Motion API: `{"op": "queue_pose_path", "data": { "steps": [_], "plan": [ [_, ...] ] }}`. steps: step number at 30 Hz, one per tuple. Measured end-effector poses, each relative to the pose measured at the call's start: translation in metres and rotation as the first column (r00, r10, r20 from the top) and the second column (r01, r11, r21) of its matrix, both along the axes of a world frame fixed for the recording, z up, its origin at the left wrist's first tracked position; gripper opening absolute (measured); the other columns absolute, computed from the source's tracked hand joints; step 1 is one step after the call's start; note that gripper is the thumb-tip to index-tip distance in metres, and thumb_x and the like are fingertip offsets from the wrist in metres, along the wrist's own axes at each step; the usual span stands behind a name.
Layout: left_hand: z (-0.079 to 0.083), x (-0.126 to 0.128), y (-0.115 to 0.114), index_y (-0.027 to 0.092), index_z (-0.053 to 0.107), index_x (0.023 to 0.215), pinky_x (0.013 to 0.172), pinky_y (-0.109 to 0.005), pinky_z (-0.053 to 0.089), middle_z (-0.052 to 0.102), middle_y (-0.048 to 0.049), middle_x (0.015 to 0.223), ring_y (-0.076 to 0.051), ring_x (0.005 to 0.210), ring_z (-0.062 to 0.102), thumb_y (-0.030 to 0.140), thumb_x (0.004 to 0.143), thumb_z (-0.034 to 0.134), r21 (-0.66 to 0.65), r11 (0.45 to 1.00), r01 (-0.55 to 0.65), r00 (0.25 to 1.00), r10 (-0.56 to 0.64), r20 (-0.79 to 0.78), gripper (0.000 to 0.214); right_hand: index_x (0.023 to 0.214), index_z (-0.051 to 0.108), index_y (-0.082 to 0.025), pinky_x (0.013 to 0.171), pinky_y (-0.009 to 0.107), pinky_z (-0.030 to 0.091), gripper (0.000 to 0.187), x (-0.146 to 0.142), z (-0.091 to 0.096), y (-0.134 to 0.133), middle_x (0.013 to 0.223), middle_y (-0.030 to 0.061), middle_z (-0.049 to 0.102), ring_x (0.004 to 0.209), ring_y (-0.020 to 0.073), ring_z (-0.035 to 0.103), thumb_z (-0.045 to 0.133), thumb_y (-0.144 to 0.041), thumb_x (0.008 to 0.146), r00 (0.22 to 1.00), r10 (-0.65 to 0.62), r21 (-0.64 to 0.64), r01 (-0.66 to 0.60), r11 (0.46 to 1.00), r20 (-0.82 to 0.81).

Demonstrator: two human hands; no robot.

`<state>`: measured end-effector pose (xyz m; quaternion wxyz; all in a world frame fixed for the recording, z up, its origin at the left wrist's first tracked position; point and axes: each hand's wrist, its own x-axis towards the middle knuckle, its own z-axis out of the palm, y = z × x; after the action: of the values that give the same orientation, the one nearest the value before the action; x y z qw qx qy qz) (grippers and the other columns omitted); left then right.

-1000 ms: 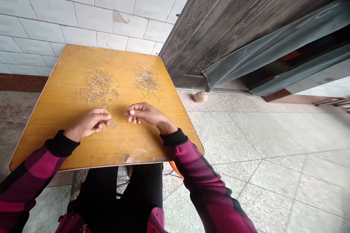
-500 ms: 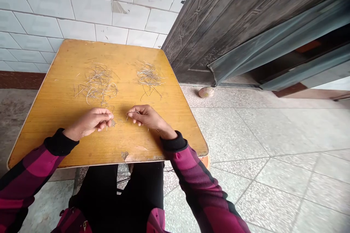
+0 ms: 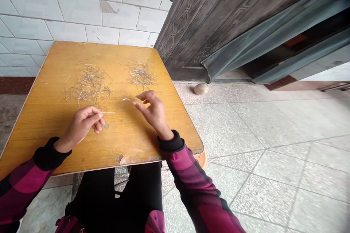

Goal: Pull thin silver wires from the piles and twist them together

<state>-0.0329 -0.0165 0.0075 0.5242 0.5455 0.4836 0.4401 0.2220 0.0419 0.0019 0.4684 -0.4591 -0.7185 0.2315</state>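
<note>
My left hand [image 3: 86, 122] is over the near left part of the wooden table [image 3: 142, 140], thumb and forefinger pinched on a thin pale wire [image 3: 109, 112] that sticks out to the right. My right hand [image 3: 153, 109] hovers to the right with thumb and fingers apart. Just left of its fingertips shows a short, curved, pale wire [image 3: 126, 99]; whether it touches them I cannot tell. Beyond my left hand lies a loose, tangled pile of wires [image 3: 93, 83]. A smaller pile of straighter wires [image 3: 142, 73] lies beyond my right hand.
A white tiled wall [image 3: 104, 31] stands behind the table. To the right are a dark carved wooden door [image 3: 188, 25] and a grey-green curtain [image 3: 246, 43]. A rounded pale object [image 3: 201, 89] lies on the tiled floor [image 3: 232, 123]. Part of an orange stool [image 3: 201, 160] shows under the table's corner.
My right hand has opened from its pinch on a wire and moved up and to the right. My left hand has shifted left, still pinching a wire. The view has turned slightly.
</note>
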Motion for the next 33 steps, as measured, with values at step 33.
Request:
{"op": "queue_pose_path", "data": {
  "steps": [33],
  "plan": [
    [-0.018,0.003,0.007,0.017,0.065,0.102,0.069,-0.028,0.051,0.068,-0.0057,0.091,-0.014,0.072,0.064,0.022,0.089,0.06,0.645,0.757,0.107,0.825,0.295,-0.483,0.014,0.08,0.054,-0.019,0.037,0.018,0.027,0.03,-0.041,-0.014,-0.023,0.051,-0.0096,0.05,0.035,0.0035,0.035,0.061,-0.048,0.086,0.869,0.274,-0.534,-0.474,0.7,-0.413]
  ]
}}
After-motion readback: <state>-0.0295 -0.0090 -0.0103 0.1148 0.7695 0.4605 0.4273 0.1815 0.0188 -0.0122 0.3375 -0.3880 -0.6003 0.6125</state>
